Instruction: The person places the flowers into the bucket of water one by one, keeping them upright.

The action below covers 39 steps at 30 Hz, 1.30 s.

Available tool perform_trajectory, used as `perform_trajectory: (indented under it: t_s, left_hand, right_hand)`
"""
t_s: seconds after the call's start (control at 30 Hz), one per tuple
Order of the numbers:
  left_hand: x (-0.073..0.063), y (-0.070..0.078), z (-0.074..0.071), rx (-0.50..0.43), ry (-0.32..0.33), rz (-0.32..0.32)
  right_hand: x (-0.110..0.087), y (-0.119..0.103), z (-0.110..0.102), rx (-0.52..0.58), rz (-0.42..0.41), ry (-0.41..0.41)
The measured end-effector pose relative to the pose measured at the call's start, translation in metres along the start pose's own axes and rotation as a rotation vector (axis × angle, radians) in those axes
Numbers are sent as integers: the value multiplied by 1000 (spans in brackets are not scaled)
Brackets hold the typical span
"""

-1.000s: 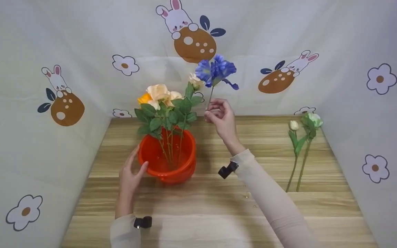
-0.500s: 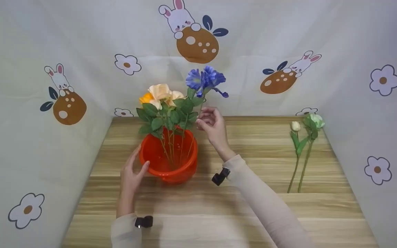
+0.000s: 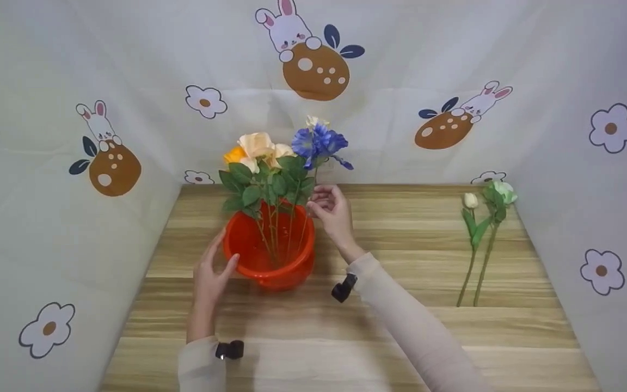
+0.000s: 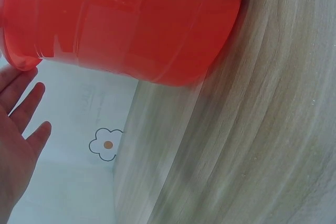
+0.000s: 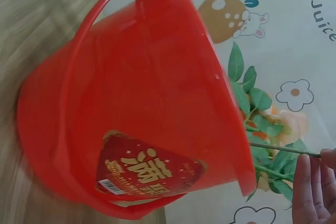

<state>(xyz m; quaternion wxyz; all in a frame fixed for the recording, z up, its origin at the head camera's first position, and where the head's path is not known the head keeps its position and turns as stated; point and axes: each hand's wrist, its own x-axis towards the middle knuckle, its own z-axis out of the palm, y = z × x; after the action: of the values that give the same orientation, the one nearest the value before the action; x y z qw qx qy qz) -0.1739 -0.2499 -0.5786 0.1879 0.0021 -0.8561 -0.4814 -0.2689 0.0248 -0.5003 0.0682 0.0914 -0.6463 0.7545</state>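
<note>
My right hand (image 3: 333, 213) pinches the green stem of a blue artificial iris (image 3: 319, 142) above the right rim of a red plastic bucket (image 3: 292, 275). In the right wrist view that stem (image 5: 283, 149) runs from the fingertips into the bucket's mouth. My left hand (image 3: 211, 277) rests on the bucket's left rim with spread fingers, and the left wrist view shows straight fingers (image 4: 26, 106) touching the rim from outside. Peach roses (image 3: 256, 146) and an orange bloom (image 3: 233, 155) stand in the bucket, their leaves partly hiding the stems. Behind the iris shows a cream flower (image 3: 316, 121).
On the right of the wooden table (image 3: 400, 228) lie a white tulip (image 3: 470, 201) and a pale green flower (image 3: 504, 192), side by side. A printed cloth (image 3: 389, 130) encloses the back and sides. The bucket's handle (image 5: 65, 103) hangs down its outside.
My right hand has moved left and down with the iris, bringing its stem into the bucket and its bloom beside the roses. The left hand has stayed at the rim.
</note>
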Motion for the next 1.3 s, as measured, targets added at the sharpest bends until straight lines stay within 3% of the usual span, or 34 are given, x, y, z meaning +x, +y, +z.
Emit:
perform_trajectory:
  t_s: [0.3, 0.67, 1.0, 1.1, 1.3]
  left_hand:
    - [0, 1, 0, -1, 3, -5]
    - [-1, 1, 0, -25, 5, 8]
    - [-1, 1, 0, -13, 0, -1]
    - [-2, 2, -1, -7, -4, -7]
    - [-2, 2, 0, -7, -3, -8]
  right_hand:
    - [-2, 19, -2, -67, -1, 23]
    - [-4, 39, 2, -217, 70, 31]
    - [-1, 36, 9, -371, 9, -64]
    - [-2, 36, 10, -417, -2, -70]
    - [-7, 39, 12, -391, 44, -33]
